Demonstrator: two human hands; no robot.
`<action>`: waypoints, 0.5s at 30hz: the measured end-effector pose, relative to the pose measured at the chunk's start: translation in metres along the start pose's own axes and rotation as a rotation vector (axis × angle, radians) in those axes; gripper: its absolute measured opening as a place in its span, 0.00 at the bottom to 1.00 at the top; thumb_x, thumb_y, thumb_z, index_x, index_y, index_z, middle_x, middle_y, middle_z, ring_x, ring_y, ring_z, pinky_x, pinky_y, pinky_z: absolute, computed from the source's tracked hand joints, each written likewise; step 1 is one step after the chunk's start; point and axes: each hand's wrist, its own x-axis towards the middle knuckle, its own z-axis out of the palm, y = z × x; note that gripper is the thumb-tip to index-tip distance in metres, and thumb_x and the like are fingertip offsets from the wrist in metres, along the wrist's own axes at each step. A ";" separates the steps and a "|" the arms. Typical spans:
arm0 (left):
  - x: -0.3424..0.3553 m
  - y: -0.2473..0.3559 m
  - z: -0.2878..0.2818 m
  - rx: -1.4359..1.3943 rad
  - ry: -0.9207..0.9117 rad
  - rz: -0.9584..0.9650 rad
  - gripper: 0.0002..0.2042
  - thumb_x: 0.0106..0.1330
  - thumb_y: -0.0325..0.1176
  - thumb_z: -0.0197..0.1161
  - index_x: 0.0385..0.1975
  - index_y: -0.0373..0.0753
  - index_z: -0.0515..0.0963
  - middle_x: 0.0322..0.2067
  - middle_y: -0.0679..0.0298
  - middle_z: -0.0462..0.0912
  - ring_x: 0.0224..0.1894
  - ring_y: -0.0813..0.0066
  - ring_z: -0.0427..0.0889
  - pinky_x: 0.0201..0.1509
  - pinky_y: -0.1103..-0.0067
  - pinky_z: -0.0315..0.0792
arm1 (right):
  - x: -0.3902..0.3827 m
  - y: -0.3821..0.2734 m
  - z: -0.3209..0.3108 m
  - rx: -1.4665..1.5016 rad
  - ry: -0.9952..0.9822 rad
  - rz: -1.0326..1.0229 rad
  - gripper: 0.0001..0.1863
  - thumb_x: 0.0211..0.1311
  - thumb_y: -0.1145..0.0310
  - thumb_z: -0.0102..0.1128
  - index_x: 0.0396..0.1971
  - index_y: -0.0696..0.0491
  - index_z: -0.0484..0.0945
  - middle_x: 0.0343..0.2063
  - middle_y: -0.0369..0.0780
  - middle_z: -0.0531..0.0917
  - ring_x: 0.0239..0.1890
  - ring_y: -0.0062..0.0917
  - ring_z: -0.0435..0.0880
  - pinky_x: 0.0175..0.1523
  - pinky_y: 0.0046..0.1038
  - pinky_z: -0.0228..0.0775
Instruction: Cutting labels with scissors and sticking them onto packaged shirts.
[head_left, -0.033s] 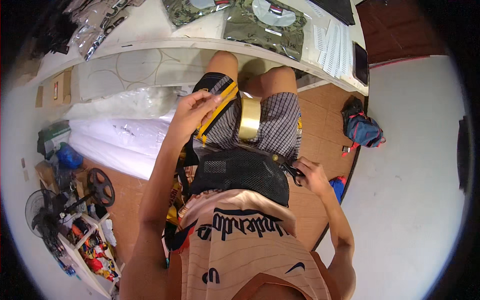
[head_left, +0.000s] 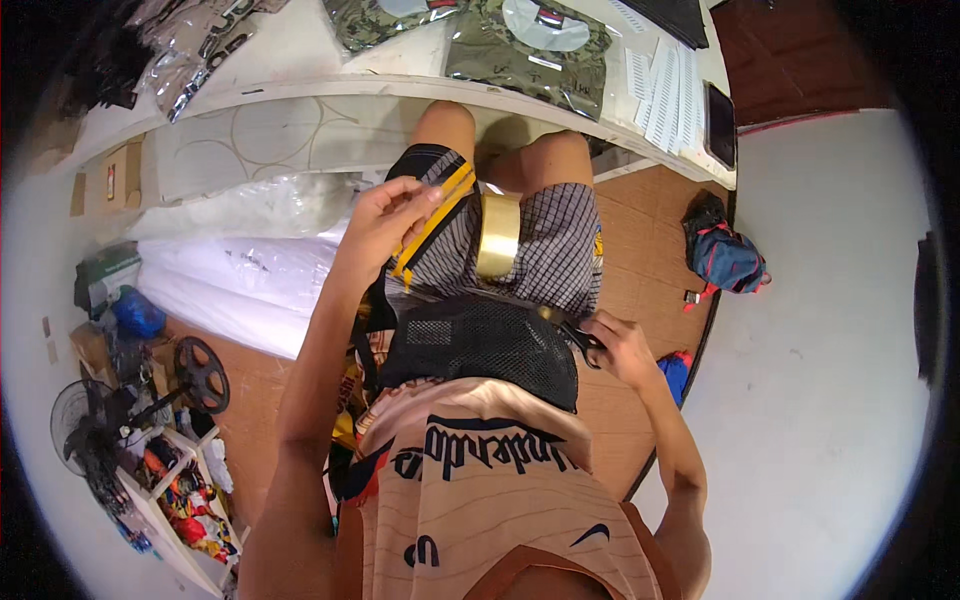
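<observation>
Over my left thigh is my left hand [head_left: 393, 218], its thumb and fingers closed together; whether something small is pinched in them I cannot make out. Below it run the yellow stripes [head_left: 433, 226] of my checked shorts. A roll of gold-coloured tape [head_left: 498, 236] rests on my lap between the thighs. To the right of my waist, my right hand [head_left: 622, 348] grips the black handles of a pair of scissors [head_left: 578, 334]. The blades point left along the upper edge of a black mesh pouch [head_left: 470, 345] across my lap; their tips are hidden.
Ahead stands a white table [head_left: 400, 80] with bagged camouflage clothing [head_left: 530, 58], label sheets [head_left: 672, 95] and a phone [head_left: 720, 120]. A large white plastic-wrapped bundle [head_left: 240, 275] lies left. A fan [head_left: 85, 425] and crate [head_left: 165, 490] stand lower left; a blue bag [head_left: 727, 258] lies right.
My right hand and the scissors have shifted very slightly up and left. My left hand and the tape roll look almost the same as before.
</observation>
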 end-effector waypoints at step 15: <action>0.011 0.075 0.039 0.850 0.435 1.321 0.22 0.40 0.45 0.80 0.29 0.39 0.78 0.26 0.67 0.76 0.24 0.68 0.76 0.24 0.77 0.71 | 0.108 -0.043 -0.063 0.927 0.255 0.150 0.11 0.59 0.70 0.64 0.39 0.61 0.79 0.32 0.40 0.82 0.34 0.26 0.81 0.41 0.27 0.75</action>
